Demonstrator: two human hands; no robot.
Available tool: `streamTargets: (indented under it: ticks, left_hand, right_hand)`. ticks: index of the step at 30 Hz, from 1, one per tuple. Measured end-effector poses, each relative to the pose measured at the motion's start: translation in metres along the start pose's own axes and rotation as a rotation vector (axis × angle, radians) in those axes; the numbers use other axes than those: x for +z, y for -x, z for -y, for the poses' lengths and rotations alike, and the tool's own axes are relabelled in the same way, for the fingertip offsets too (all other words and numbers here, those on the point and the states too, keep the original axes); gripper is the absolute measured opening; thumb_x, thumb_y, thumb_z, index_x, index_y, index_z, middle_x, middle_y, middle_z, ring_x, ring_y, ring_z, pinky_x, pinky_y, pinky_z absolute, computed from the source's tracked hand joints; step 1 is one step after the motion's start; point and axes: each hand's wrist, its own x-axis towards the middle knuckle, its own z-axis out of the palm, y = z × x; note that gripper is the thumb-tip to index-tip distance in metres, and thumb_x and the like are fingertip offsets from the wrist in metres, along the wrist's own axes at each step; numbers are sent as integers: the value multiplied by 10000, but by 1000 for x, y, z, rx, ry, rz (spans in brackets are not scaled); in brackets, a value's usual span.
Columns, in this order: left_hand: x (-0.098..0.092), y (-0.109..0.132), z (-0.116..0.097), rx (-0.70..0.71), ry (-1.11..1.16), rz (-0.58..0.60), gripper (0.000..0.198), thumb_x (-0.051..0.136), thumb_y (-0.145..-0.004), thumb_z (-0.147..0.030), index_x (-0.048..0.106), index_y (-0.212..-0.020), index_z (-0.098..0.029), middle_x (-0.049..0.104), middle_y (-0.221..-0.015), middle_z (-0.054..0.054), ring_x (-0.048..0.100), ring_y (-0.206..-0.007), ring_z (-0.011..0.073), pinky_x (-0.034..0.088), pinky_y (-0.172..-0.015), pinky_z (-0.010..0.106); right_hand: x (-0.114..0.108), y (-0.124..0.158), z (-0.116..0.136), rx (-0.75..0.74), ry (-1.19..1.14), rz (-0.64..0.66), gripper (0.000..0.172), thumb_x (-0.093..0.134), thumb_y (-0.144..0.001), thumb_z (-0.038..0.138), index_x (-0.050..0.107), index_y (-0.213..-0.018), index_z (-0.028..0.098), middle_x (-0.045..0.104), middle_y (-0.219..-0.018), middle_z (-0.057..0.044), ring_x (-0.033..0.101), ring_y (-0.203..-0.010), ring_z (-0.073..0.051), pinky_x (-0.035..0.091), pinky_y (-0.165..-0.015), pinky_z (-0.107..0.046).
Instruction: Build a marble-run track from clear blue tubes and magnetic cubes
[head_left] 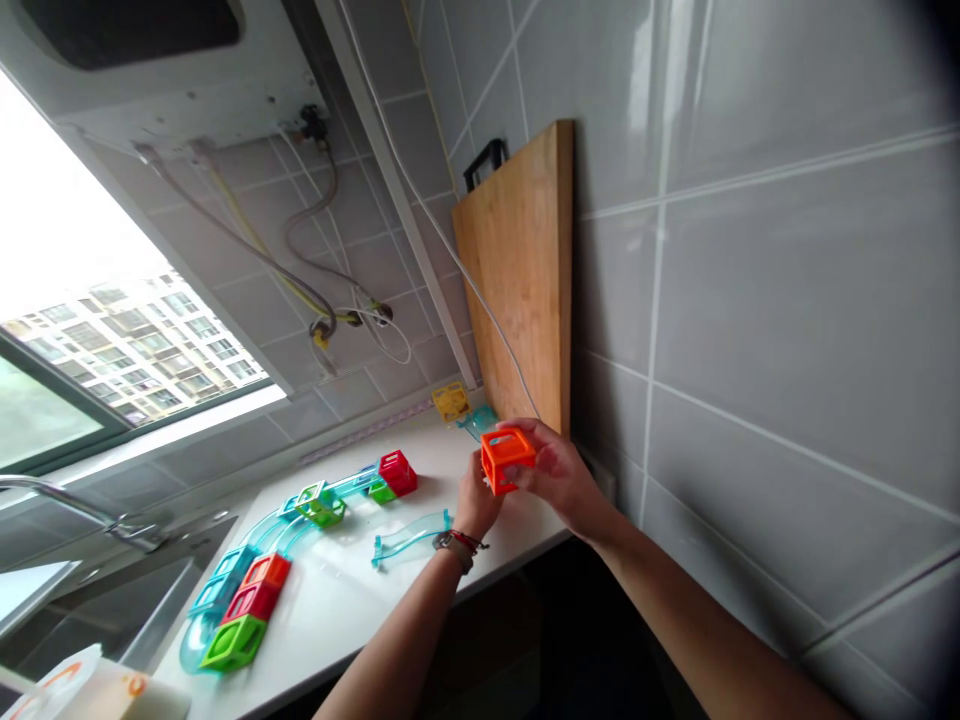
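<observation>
An orange open-frame toy cube block (508, 462) is above the right part of the white counter, with my right hand (561, 472) closed on it from the right. My left hand (478, 503) is just left of and partly behind the block, so its fingers are mostly hidden. Left of that wrist lies a loose curved teal track piece (411, 538). Farther left is an assembled run of teal track with a red cube (397, 472), a green cube (321, 505), blue cubes (223, 580) and a lime cube (235, 643). Beyond my hands are a yellow block (451, 402) and a teal piece (480, 420).
A thick wooden cutting board (517, 290) leans on the tiled wall behind my right hand, a white cable hanging across it. The sink and faucet (124, 530) are at the left, with a white container (97, 685) at the lower left. The counter's front edge (517, 578) runs below my hands.
</observation>
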Motion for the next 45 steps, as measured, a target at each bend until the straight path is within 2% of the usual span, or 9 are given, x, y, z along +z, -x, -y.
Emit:
streamTargets:
  ticks: [3,7,10,13,17,24,30,34,45]
  left_hand:
    - [-20,34,-3,-56,141,-176,516,559,-925,-515,483,-1311,-182,603,-1325,209,617,-1194,339,557,-929,498]
    - [-44,126,-18,-181,534,-284,506,709,-851,-486,564,-1269,-239,679,-1237,121,688,-1062,311,589,-868,439]
    - [-44,191,-34,-283,648,-485,493,769,-805,-480,609,-1216,-260,697,-1202,93,689,-1034,295,587,-859,403]
    - [-36,223,-47,-369,756,-588,473,784,-808,-445,638,-1190,-206,728,-1079,97,699,-911,241,574,-760,321]
    - [-37,230,-56,-416,847,-629,474,845,-752,-398,663,-1126,-170,741,-994,85,691,-808,191,540,-675,250]
    - [-39,229,-58,-378,766,-638,423,837,-773,-391,658,-1087,-173,738,-914,52,675,-759,160,520,-660,225]
    - [-33,233,-49,-373,706,-689,424,847,-757,-394,662,-1073,-179,750,-1004,73,709,-881,213,555,-759,269]
    - [-32,235,-49,-335,667,-676,398,829,-784,-379,663,-1085,-180,733,-1136,91,708,-1012,241,557,-874,295]
    - [-35,236,-37,-303,629,-533,371,805,-812,-335,632,-1108,-192,714,-1167,95,721,-1018,250,577,-876,315]
  right_hand:
    - [-8,-4,1,30,95,5,474,810,-790,313,644,-1228,242,711,-1064,-36,682,-967,-206,554,-795,-302]
    - [-2,1,-1,150,276,51,467,748,-849,351,632,-1287,241,712,-1045,-37,675,-898,-201,555,-752,-308]
    - [21,15,-2,241,394,228,477,762,-837,376,643,-1274,226,719,-1000,-32,661,-834,-192,540,-726,-301]
    - [47,32,-2,320,455,377,464,781,-818,409,662,-1215,200,722,-988,-32,639,-814,-177,514,-723,-278]
    - [68,48,-10,393,520,401,483,792,-793,450,659,-1183,198,718,-964,-30,628,-827,-182,501,-752,-286]
    - [73,54,-34,455,473,286,409,769,-806,439,641,-1106,192,693,-922,-25,609,-788,-169,496,-707,-268]
    - [72,52,-35,475,443,309,404,813,-757,402,658,-1063,189,691,-871,-11,609,-769,-165,495,-730,-272]
    - [71,54,-37,485,425,328,390,808,-761,405,660,-1060,202,694,-861,-6,627,-765,-169,495,-709,-266]
    - [71,54,-43,455,660,324,469,823,-716,495,693,-1049,191,702,-875,-32,636,-791,-193,465,-673,-260]
